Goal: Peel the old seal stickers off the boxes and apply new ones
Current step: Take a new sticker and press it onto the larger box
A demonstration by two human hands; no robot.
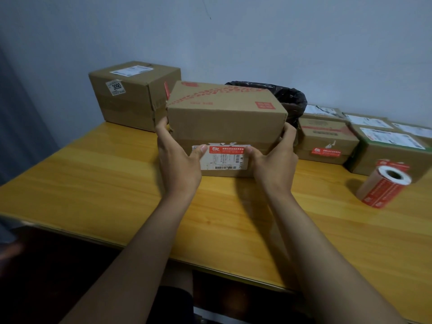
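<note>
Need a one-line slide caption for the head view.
Both hands, left hand and right hand, hold a cardboard box on the table, thumbs on its seal sticker.

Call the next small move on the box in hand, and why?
Probably press both thumbs outward along the red seal sticker: left hand and right hand grip the box by its sides, thumbs on the sticker's ends, which spans the front seam.

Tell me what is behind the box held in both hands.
Behind the held box, a black bag shows above its right corner, and a larger box stands behind to the left. The bag's lower part and contents are hidden.
</note>
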